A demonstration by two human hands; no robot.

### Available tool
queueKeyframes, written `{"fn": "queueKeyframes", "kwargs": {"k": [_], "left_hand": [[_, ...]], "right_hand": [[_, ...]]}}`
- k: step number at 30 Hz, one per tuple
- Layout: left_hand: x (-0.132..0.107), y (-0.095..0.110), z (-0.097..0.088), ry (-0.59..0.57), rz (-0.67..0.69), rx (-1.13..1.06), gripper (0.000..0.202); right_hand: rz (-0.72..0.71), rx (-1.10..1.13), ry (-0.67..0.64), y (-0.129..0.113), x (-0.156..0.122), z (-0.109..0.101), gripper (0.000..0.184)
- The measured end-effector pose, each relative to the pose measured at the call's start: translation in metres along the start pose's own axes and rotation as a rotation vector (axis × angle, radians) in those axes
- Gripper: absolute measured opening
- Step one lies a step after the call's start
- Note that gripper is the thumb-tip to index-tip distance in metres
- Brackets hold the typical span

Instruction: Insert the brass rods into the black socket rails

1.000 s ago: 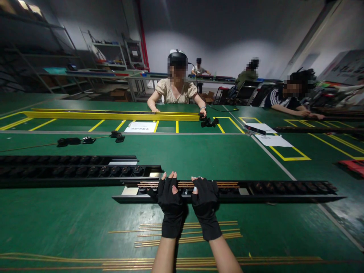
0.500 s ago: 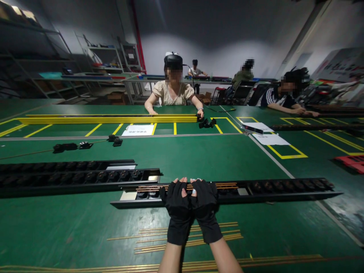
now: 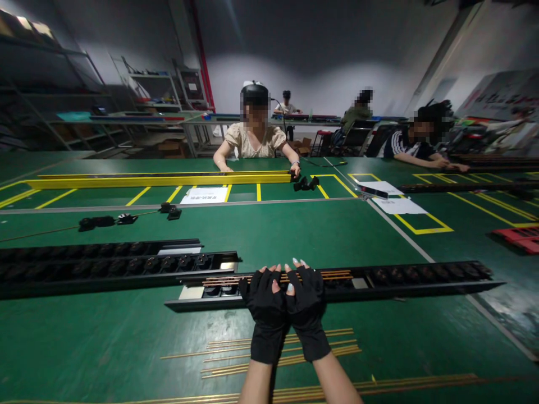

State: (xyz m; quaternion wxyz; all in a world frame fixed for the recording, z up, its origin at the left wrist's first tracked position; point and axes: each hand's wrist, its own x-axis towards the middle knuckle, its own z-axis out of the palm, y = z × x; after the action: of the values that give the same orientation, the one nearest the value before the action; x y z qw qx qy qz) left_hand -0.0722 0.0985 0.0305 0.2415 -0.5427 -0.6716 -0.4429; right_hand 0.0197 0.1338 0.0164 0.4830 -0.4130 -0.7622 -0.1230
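Observation:
A bundle of thin brass rods (image 3: 342,274) lies lengthwise along the top of a long black channel (image 3: 206,303) that holds black modules. My left hand (image 3: 265,297), in a black fingerless glove, is closed over the rods near the channel's left half, thumb on the near side. Close beside it, my right hand (image 3: 306,294) rests across the same rods with its fingers stretched out past them. My palms hide the middle of the bundle. More loose brass rods (image 3: 236,357) lie on the green table below my wrists.
Two black channels with modules (image 3: 126,275) stand at left. Beyond them, a thin rod carries black parts (image 3: 103,221). A person (image 3: 255,134) across the table touches a yellow rail (image 3: 168,180). Paper sheets (image 3: 400,206) and a red object (image 3: 517,240) lie at right.
My right hand's fingers have stretched farther forward over the rods. My left hand stays in nearly the same place on the bundle. The view has shifted slightly.

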Motion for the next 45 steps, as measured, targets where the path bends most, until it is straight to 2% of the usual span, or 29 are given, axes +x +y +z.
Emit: {"fn": "queueKeyframes", "kwargs": {"k": [9,15,26,36,45], "left_hand": [[-0.004,-0.003,0.004,0.042,0.030,0.031,0.031],[-0.002,-0.001,0.002,0.026,-0.011,0.002,0.037],[-0.004,-0.001,0.005,0.038,-0.082,-0.043,0.043],[-0.002,0.001,0.002,0.029,-0.078,-0.067,0.041],[-0.002,0.002,0.002,0.044,-0.064,-0.032,0.040]], "right_hand": [[-0.026,0.025,0.037,-0.004,0.006,-0.002,0.036],[0.046,-0.019,0.070,0.000,0.010,-0.009,0.034],[0.085,-0.120,0.056,0.017,0.003,-0.008,0.034],[0.098,-0.153,0.111,0.033,0.001,-0.010,0.032],[0.178,-0.194,0.175,0.053,-0.005,-0.009,0.029]]}}
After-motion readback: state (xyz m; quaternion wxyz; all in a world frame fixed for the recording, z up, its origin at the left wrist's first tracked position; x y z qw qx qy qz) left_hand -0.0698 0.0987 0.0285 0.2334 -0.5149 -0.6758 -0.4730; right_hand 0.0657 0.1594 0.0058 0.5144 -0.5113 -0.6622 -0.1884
